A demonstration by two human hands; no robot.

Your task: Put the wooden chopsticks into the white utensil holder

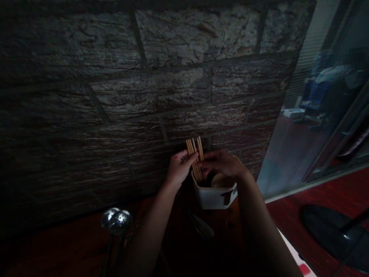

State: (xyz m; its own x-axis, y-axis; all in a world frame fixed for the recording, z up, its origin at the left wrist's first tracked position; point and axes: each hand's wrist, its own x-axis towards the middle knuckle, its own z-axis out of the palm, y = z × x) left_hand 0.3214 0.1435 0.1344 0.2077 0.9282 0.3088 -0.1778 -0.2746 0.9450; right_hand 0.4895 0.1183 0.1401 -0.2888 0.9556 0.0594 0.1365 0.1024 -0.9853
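Observation:
Several light wooden chopsticks [193, 159] stand upright, their lower ends inside a white angular container [216, 197] with a dark marking on its front. My left hand [182, 165] is closed round the chopsticks from the left, its thumb lying across them. From the right, my right hand [221, 163] reaches over the container and pinches at the chopsticks, some of which stand slightly apart from the bundle. A pale rounded thing [219, 181] shows inside the container under my right hand. Exactly which chopsticks each hand grips is hard to make out in the dim light.
Two shiny metal ladles [116, 220], one perforated, lie left of my left forearm. A dim utensil-like thing [201, 226] lies before the container. Behind rises a stone-block wall [176, 84]. A glass door [304, 106] and a black round stand base [345, 237] are on the right.

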